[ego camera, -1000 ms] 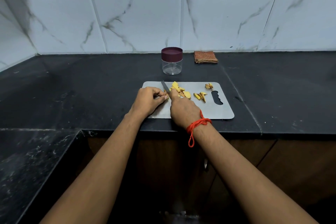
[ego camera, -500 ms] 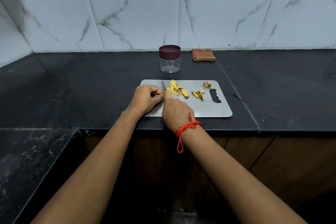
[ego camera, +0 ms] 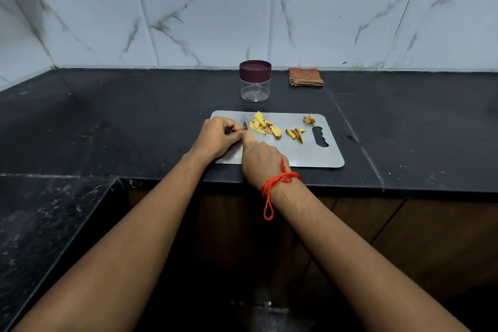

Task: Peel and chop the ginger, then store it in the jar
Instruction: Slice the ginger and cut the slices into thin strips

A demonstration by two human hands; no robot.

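Knife blade (ego camera: 245,125) is showing less than before, tip only, right hand (ego camera: 262,163) gripping it. Left hand (ego camera: 217,139) is curling alongside; whether it is holding anything cannot be told.

You're standing in a home kitchen: a black stone worktop (ego camera: 134,121) backed by white marbled tiles (ego camera: 204,22) at 12 o'clock, wooden cabinet doors (ego camera: 431,237) beneath at 5 o'clock, and a chopping board (ego camera: 310,154), jar (ego camera: 255,81) and folded cloth (ego camera: 305,77) ahead.
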